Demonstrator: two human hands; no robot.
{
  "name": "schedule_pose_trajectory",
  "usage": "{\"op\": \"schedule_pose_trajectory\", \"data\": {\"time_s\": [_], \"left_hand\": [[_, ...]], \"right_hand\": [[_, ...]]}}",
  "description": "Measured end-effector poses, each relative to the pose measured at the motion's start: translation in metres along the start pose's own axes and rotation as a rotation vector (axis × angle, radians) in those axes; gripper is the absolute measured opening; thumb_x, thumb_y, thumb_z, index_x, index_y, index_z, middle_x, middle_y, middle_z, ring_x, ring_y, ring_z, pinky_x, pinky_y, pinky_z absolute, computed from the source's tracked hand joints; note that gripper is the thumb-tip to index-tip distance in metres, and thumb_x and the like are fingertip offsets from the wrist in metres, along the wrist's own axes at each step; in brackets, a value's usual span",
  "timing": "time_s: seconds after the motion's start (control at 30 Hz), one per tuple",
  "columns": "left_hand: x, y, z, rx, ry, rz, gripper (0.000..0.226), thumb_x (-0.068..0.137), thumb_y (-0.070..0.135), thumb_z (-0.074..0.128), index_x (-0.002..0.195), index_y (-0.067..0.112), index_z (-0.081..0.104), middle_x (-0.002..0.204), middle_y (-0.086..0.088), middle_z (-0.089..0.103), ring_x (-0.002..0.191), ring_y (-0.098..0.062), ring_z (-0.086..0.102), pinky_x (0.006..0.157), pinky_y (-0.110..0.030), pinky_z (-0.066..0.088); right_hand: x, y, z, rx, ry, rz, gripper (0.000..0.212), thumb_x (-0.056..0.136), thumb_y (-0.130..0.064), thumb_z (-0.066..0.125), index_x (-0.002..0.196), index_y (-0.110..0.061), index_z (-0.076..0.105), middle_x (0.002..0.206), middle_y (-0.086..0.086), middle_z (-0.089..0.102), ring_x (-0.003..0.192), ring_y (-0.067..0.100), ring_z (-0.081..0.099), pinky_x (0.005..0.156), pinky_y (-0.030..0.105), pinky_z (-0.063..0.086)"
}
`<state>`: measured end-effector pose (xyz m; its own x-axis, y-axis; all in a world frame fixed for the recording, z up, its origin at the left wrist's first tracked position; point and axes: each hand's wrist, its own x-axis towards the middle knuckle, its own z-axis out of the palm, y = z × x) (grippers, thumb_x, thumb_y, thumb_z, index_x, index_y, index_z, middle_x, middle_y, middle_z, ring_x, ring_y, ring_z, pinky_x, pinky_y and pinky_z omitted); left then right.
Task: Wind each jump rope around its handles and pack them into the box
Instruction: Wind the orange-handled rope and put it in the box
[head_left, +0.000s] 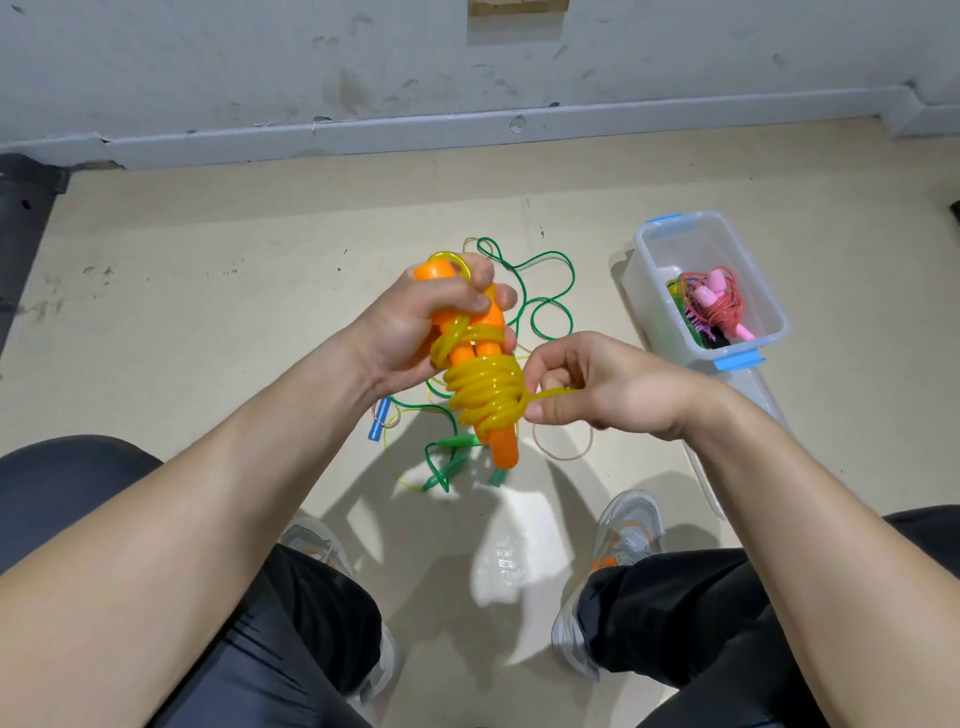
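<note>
My left hand (415, 322) grips the upper part of two orange handles (503, 448) held together above the floor. A yellow rope (483, 387) is coiled several times around their middle. My right hand (587, 384) pinches the loose yellow end just right of the coil. On the floor under my hands lie a green rope (545, 291) with green handles (451, 452), a blue handle (378, 418) and a thin beige cord (563, 447), all tangled. The clear box (774, 332) with blue clips stands at the right and holds a wound pink rope (711, 301) and other wound ropes.
The box's clear lid (753, 389) lies on the floor by the box's near side. My knees and grey shoes (628, 530) frame the bottom of the view. A grey wall and baseboard (467, 130) run across the far side of the beige floor.
</note>
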<state>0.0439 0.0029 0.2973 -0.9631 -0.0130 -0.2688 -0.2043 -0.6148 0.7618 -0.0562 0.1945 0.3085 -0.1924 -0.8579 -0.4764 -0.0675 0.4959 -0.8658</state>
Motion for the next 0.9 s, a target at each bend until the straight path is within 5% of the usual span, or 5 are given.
{"op": "schedule_pose_trajectory", "data": {"time_s": [0.2, 0.43, 0.6, 0.7, 0.9], "left_hand": [[0.000, -0.006, 0.004, 0.090, -0.144, -0.023, 0.027, 0.070, 0.003, 0.064, 0.095, 0.011, 0.057, 0.095, -0.015, 0.061, 0.074, -0.035, 0.067, 0.075, -0.043, 0.057], [-0.001, -0.001, 0.000, -0.024, -0.063, 0.003, 0.036, 0.071, 0.005, 0.064, 0.104, 0.014, 0.055, 0.095, -0.011, 0.063, 0.074, -0.033, 0.067, 0.073, -0.041, 0.057], [0.004, 0.000, -0.004, -0.316, 0.254, 0.117, 0.014, 0.084, 0.005, 0.054, 0.085, 0.019, 0.056, 0.087, -0.006, 0.060, 0.074, -0.027, 0.066, 0.075, -0.035, 0.056], [0.008, 0.000, -0.012, -0.319, 0.509, 0.195, 0.024, 0.092, 0.002, 0.052, 0.071, 0.016, 0.052, 0.081, -0.007, 0.057, 0.069, -0.029, 0.066, 0.067, -0.034, 0.058], [0.010, 0.007, -0.027, -0.112, 0.800, 0.344, 0.023, 0.087, -0.007, 0.056, 0.075, 0.011, 0.051, 0.077, -0.011, 0.058, 0.064, -0.033, 0.066, 0.062, -0.037, 0.056]], "right_hand": [[-0.009, -0.002, -0.016, 0.044, -0.093, 0.103, 0.018, 0.089, 0.000, 0.070, 0.083, -0.016, 0.063, 0.063, 0.009, 0.061, 0.046, 0.013, 0.041, 0.046, 0.023, 0.033], [-0.009, 0.002, -0.018, 0.122, -0.011, -0.018, 0.011, 0.092, -0.001, 0.066, 0.091, -0.012, 0.068, 0.070, 0.009, 0.066, 0.053, 0.012, 0.054, 0.053, 0.024, 0.050], [-0.001, 0.010, -0.012, -0.064, 0.074, -0.092, 0.028, 0.103, -0.003, 0.051, 0.092, -0.020, 0.070, 0.069, -0.006, 0.058, 0.068, 0.009, 0.052, 0.069, 0.022, 0.046], [0.003, 0.010, 0.000, -0.245, 0.114, -0.114, 0.027, 0.105, -0.016, 0.044, 0.085, -0.023, 0.060, 0.074, -0.011, 0.059, 0.076, 0.010, 0.056, 0.078, 0.033, 0.047], [0.002, -0.013, 0.036, -0.075, 0.164, -0.190, 0.016, 0.085, -0.022, 0.040, 0.080, -0.019, 0.055, 0.055, -0.017, 0.043, 0.054, 0.003, 0.037, 0.054, 0.018, 0.031]]}}
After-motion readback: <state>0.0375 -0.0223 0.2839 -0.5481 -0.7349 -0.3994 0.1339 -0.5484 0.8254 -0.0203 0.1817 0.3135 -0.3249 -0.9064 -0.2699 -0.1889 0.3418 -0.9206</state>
